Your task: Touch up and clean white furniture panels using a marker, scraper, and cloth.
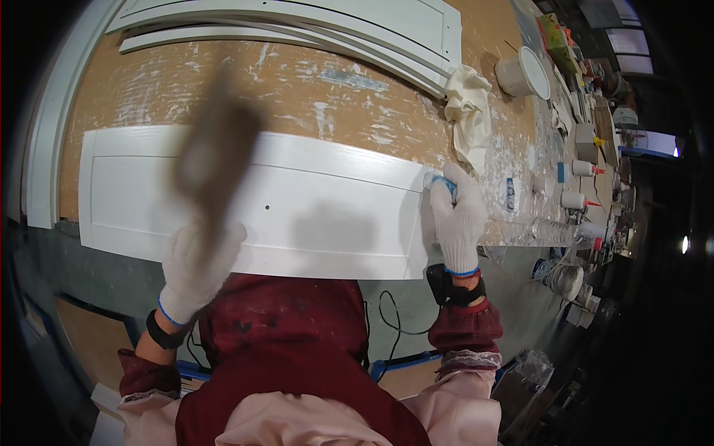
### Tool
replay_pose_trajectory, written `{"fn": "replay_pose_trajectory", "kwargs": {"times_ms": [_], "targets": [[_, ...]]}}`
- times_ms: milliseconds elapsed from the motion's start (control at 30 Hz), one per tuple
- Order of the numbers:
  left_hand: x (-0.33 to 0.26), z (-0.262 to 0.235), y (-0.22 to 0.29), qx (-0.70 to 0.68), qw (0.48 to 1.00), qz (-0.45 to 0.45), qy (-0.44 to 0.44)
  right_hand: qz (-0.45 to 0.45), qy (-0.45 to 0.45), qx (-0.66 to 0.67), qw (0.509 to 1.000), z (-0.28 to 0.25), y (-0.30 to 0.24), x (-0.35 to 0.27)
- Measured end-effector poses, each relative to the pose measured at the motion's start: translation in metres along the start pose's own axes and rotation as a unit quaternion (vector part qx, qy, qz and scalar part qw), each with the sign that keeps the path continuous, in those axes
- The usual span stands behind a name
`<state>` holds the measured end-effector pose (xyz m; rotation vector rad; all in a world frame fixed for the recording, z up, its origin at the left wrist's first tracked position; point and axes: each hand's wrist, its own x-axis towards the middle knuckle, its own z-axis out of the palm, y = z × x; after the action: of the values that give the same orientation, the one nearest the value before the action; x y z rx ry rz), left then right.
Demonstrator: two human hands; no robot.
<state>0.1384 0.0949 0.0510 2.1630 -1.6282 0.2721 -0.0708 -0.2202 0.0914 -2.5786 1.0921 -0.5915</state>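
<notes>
No letters, numbers or signs can be read; the colourful box (552,39) at the right of the tabletop (286,97) and the white bottles (573,200) with red tips show too small for any print to be legible

left hand (197,264) is gloved and held low, partly lost in blur; right hand (458,219), gloved too, is set further up, thumb (444,204) kinda parted from fingers (469,186).

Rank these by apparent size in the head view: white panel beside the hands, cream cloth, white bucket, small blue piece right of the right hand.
1. White panel
2. Cream cloth and white bucket: too alike to rank
3. Blue piece
</notes>
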Motion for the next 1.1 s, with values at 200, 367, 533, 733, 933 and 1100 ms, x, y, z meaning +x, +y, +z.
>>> {"fn": "replay_pose_trajectory", "kwargs": {"times_ms": [200, 367, 533, 733, 933, 1100], "targets": [[-0.002, 0.004, 0.000, -0.011, 1.000, -0.014, 0.000, 0.078, -0.068, 0.054, 0.993, -0.016, 0.004, -0.014], [0.000, 0.002, -0.001, 0.001, 1.000, 0.002, 0.001, 0.219, -0.053, 0.181, 0.957, -0.032, 0.008, -0.035], [0.007, 0.001, -0.001, 0.012, 1.000, 0.004, 0.005, 0.108, -0.069, 0.193, 0.973, -0.036, 0.010, -0.026], [0.017, 0.006, 0.001, 0.000, 1.000, 0.009, 0.009, 0.074, -0.074, 0.206, 0.973, -0.023, 0.015, -0.010], [0.016, 0.010, 0.000, -0.001, 1.000, 0.002, 0.000, -0.008, -0.065, 0.139, 0.988, -0.017, 0.019, 0.001], [0.012, 0.014, -0.001, -0.006, 1.000, -0.016, 0.008, -0.036, -0.084, 0.107, 0.990, -0.018, 0.019, 0.002]]}}
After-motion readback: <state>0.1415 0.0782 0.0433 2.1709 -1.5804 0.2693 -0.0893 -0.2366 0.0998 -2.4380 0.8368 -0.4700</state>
